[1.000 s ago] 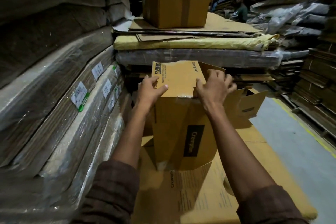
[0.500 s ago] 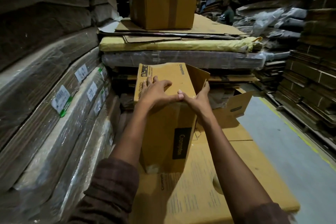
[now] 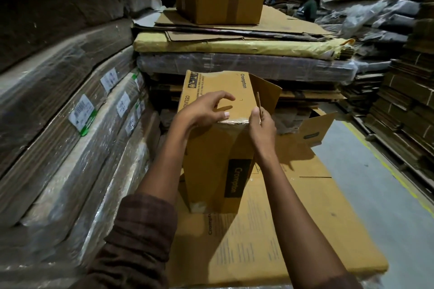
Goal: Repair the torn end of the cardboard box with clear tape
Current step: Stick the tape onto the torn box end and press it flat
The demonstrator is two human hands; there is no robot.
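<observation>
Apparently steadying the box (image 3: 218, 148), the left hand (image 3: 202, 110) is arching loosely curled fingers over its top, while the right hand (image 3: 261, 124) is pinching the side flap (image 3: 265, 91), likely aligning it for taping.

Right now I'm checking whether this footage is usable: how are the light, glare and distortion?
Head view: dim, warm light; box and both hands sharp; glare on its taped edge; hand shadows fall on cardboard; wide-angle lens bends the wrapped stacks at left; background dark.

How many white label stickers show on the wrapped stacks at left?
6, possibly more hidden: one green-edged barcode label, one upper, one behind it, one middle, one beside it, one lower.
</observation>
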